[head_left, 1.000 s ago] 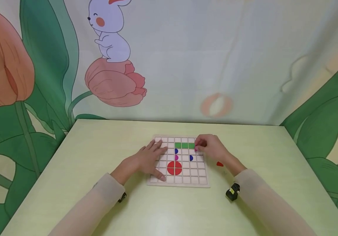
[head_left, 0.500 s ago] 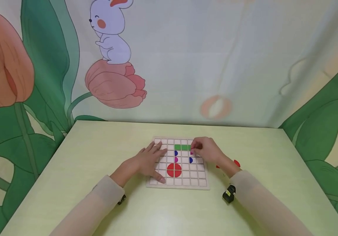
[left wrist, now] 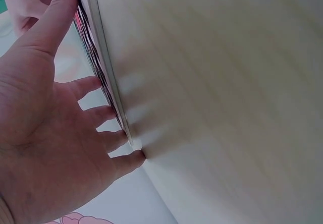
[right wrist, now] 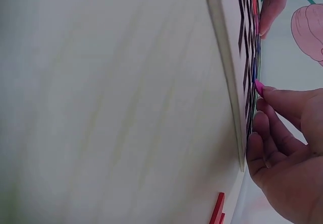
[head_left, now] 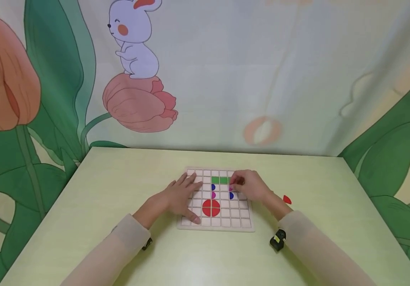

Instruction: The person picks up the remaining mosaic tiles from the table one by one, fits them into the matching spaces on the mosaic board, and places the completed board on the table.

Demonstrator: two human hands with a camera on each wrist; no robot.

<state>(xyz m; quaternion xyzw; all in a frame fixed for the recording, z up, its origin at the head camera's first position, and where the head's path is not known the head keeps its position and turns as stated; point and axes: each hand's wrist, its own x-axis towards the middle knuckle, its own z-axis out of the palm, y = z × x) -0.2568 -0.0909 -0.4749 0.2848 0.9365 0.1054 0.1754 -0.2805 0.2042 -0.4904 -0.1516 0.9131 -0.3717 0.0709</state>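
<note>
Fingertips (right wrist: 270, 94) pinch 1 pink piece (right wrist: 259, 87); 2 blue half-discs (head_left: 213, 187).

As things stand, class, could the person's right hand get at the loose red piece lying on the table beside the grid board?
Probably yes. The red piece lies on bare table just outside the right hand, nothing between, though its fingers already pinch a pink piece.

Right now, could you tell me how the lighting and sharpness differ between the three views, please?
Head view: even, soft light, and the grid board and both hands are sharp. Left wrist view: the left hand is close, with finger shadows on the table. Right wrist view: the board shows edge-on, the right hand pinching a pink piece.
</note>
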